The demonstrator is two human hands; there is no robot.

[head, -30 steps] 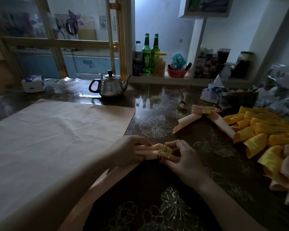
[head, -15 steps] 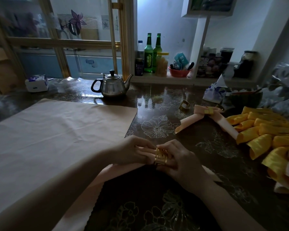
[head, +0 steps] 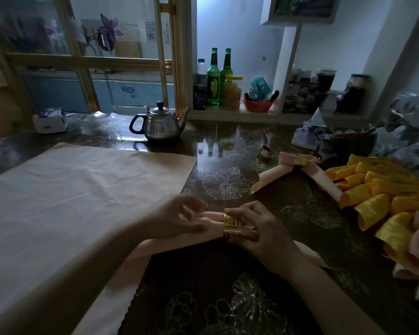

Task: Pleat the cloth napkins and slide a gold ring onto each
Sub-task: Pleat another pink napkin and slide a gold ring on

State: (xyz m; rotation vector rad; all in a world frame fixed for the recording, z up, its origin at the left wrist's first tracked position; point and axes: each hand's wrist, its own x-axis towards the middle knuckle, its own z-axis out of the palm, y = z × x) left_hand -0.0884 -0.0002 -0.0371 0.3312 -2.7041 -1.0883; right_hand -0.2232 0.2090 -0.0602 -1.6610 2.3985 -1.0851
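Right hand (head: 260, 235) grips gold ring (head: 230, 226) around the napkin (head: 212, 224), left hand (head: 174, 220) loose beside.

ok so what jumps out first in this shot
The gold ring at centre front, gripped by the right hand around a pleated pink napkin that the left hand touches. Next, the pile of yellow napkins at the right edge and the steel teapot beyond the flat beige cloth.

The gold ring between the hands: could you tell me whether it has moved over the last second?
Yes. Against the pale flower printed on the table, the gold ring has slid slightly left and toward the person, along the pink napkin.
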